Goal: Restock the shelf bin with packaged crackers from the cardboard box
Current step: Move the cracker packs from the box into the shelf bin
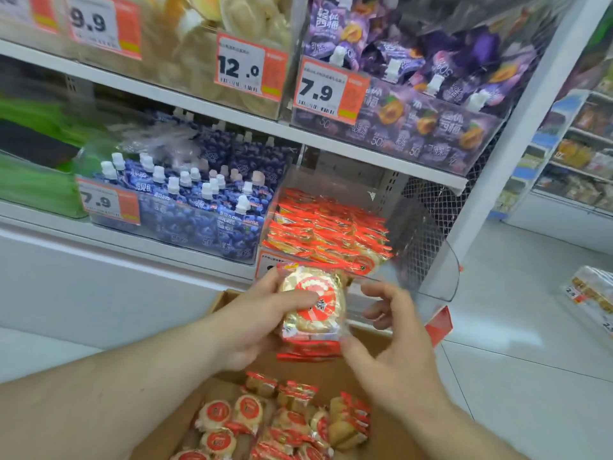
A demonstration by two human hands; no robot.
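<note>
The left hand [262, 313] grips a small stack of cracker packs [311, 310], perhaps three or four, just in front of the clear shelf bin [428, 260]. The right hand [391, 333] is relaxed and open, its thumb touching the stack's lower corner. The bin holds many red packs; the cardboard box [394, 436] below holds over a dozen.

Price tags [250, 66] reading 12.0, 7.9 tag [326, 92], 9.9 tag [96, 23], lower 7.9 tag [107, 200]

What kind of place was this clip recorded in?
Most likely a snack aisle in a shop: price tags on the bin fronts, clear shelf bins of packaged snacks, and a cardboard box of crackers for restocking.
</note>
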